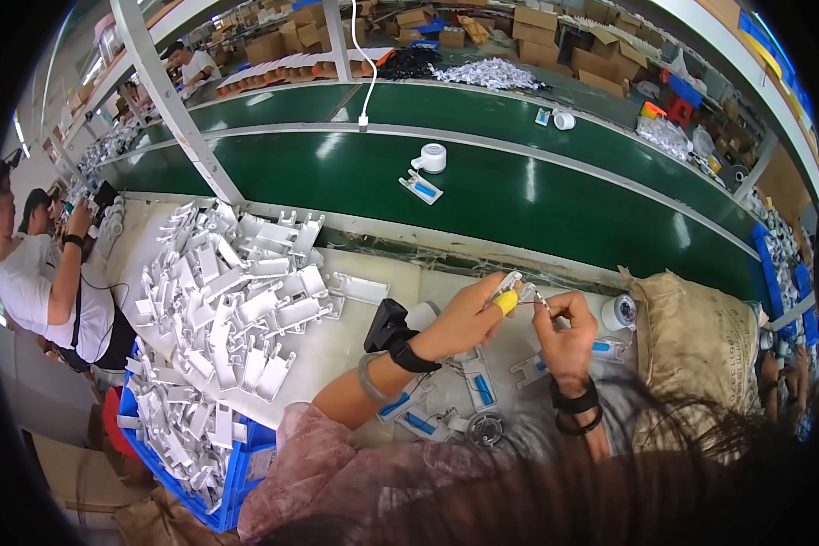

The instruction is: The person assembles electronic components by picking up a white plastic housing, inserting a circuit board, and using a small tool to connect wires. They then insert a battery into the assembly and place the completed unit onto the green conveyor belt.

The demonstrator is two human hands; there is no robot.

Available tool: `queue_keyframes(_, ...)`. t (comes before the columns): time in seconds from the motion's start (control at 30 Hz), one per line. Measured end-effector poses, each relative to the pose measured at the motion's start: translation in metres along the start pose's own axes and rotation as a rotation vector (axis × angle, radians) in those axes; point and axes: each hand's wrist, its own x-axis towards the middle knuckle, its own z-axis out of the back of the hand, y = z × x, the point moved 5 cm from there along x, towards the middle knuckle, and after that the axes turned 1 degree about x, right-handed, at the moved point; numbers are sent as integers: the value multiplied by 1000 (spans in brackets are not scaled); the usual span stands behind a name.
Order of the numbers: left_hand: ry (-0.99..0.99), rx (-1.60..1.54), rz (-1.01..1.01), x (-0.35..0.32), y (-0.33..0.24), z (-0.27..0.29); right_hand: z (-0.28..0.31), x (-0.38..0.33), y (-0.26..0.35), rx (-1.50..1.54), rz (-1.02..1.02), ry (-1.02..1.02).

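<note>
At a work surface (346,350), a worker's left hand (464,320) curls closed around a small white part (510,279) and a yellow piece (506,302), held just above the surface; beside it the right hand (569,338), thumb and forefinger nearly together, pinches what looks like a thin wire (543,299); the two hands sit close, presumably to keep such small pieces steady and in plain sight; white covers (246,291) lie heaped at left, probably for easy reach, with more in one blue bin (237,482), too many to count; near the hands are at least four blue cylinders (482,389), some partly hidden; the green belt (610,218) beyond carries one round white housing (434,158) and one plate (420,188); one brown sack (692,337) stands right.
</note>
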Motion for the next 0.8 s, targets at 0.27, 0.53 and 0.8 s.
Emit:
queue_keyframes(0.27, -15, -138, 0, 2, 4, 1, -4, 1, 20, -195, 412, 102)
queue_keyframes(0.53, -90, 24, -24, -8, -7, -2, -10, -5, 29, -148, 481, 58)
queue_keyframes(0.8, -122, 328, -335, -8, -21, -6, -3, -11, 24, -200, 547, -14)
